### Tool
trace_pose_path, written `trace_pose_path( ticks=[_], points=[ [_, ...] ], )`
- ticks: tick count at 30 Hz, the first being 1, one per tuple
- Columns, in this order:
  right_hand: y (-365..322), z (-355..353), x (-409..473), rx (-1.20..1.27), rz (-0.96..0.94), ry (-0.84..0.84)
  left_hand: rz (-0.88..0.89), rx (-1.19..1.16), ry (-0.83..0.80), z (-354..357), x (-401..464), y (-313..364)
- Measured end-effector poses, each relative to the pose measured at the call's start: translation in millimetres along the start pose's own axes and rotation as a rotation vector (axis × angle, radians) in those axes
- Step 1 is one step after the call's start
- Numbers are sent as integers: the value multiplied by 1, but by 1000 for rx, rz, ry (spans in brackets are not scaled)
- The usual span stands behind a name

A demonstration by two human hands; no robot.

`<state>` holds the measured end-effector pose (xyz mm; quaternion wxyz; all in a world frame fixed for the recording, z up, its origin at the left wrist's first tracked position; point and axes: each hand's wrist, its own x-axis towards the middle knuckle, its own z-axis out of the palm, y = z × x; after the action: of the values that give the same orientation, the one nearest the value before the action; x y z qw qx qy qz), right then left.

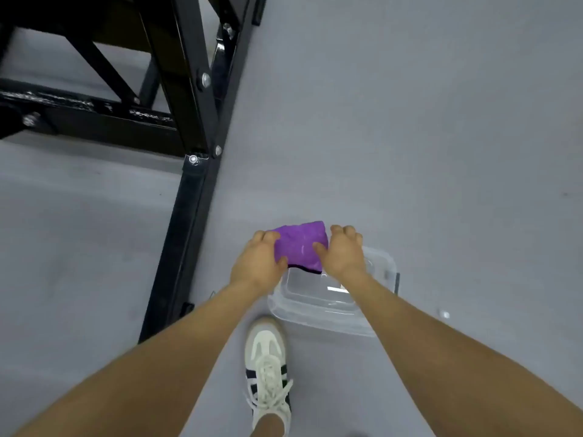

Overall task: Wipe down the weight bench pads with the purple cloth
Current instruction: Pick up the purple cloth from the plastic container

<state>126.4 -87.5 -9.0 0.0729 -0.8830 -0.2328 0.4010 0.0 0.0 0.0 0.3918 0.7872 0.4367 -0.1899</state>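
- One white lace-up sneaker [267,367] with dark side stripes stands on the grey floor [441,137], just on the near side of the clear plastic bin [318,310] and nearest the camera.
- Two bare forearms reach forward, one passing either side of the bin's near edge.
- One clear plastic bin, rectangular with rounded corners and see-through walls, sits on the floor; nothing can be made out inside it.
- One purple cloth [299,246], soft and fuzzy, folded into a rough rectangle with a dark hem along its near edge, is held in the air over the far edge of the bin.
- Two hands hold it: the left hand [257,263] grips the cloth's left end, thumb curled onto the top and fingers wrapped over the far side; the right hand [342,252] grips the right end the same way, thumb on top of the fabric.
- One black metal bench frame [189,197], made of square tubes joined with shiny bolts, stands beyond the bin and to its left; a long foot bar runs along the floor past the bin's left side.
- The floor is smooth, matt and uniformly grey.
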Motion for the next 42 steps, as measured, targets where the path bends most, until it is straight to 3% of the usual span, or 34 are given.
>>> trace_pose_path(
  ticks=[6,11,15,22,29,36,42],
  points=[
    [-12,15,11,45,68,64,-36,-7,-10,-4,12,-13],
    [-34,-4,-31,226,-155,44,-62,-33,9,-29,-18,-6],
    [-58,-49,-92,178,-290,9,-70,-82,32,-67,-77,14],
    [-98,-137,-237,67,-488,91,-21,-237,205,-138,-229,64],
    [-119,-166,-415,-67,-737,101,-14,-352,425,-152,-418,70],
    [-172,-149,-583,-161,-940,-13,-60,-463,557,-188,-602,23],
    [-247,-89,-698,-183,-1096,-33,-129,-542,657,-220,-715,-61]
  ],
)
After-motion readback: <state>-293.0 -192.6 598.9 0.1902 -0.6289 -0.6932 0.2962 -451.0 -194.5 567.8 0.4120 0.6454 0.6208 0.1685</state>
